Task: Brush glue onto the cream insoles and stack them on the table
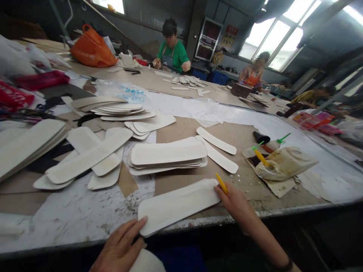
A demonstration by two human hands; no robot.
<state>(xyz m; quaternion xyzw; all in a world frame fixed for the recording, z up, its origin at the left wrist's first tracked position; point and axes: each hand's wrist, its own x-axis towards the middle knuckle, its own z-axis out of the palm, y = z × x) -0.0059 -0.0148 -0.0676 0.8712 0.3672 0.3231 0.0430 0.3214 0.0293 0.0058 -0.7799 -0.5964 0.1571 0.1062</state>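
A long white panel with rounded corners (178,206) lies slanted over the table's front edge. My left hand (121,245) is closed on its near left corner, with a fingertip on the top face. A second white piece (149,261) shows below that hand; whether the hand grips it too, I cannot tell. At the panel's far right end, my right hand (234,198) is closed around a yellow pointed tool (221,184), its fingers touching the panel. The tool's working end is hidden. Just beyond lies a stack of similar panels (168,153).
Loose narrow strips (217,140) lie behind the stack. Crossed panels (89,156) and more piles fill the left. A stained glue container (286,162) with another yellow tool stands right, near green-tipped bottles (275,144). Co-workers sit across the table, one in a green top (177,54).
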